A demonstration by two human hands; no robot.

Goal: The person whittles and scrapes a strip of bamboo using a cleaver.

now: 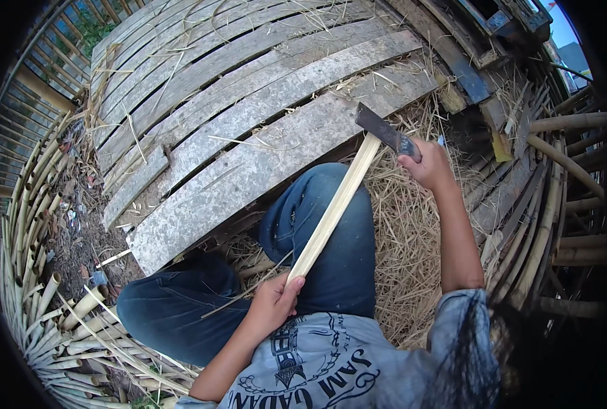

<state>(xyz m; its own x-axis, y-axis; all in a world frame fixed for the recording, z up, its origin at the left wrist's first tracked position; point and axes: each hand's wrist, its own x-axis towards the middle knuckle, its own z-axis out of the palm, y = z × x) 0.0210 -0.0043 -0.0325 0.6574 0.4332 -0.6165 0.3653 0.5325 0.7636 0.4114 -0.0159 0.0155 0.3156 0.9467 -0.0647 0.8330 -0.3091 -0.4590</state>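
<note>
A long pale bamboo strip [334, 213] slants across my raised knee. Its lower end is in my left hand [274, 301], whose fingers wrap round it near my shirt. My right hand [428, 163] is closed round the handle of a machete [380, 129] with a short, dark, broad blade. The blade lies across the far end of the strip and appears to touch it, just over the near edge of the slatted platform. The grip itself is mostly hidden by my fingers.
A weathered plank platform [276, 126] with gaps between boards fills the space ahead, strewn with shavings. Bamboo shavings [412, 238] heap beside my right leg. Cut bamboo poles [79, 320] pile up at the left. At the right stand more bamboo poles [569, 163] and stacked timber.
</note>
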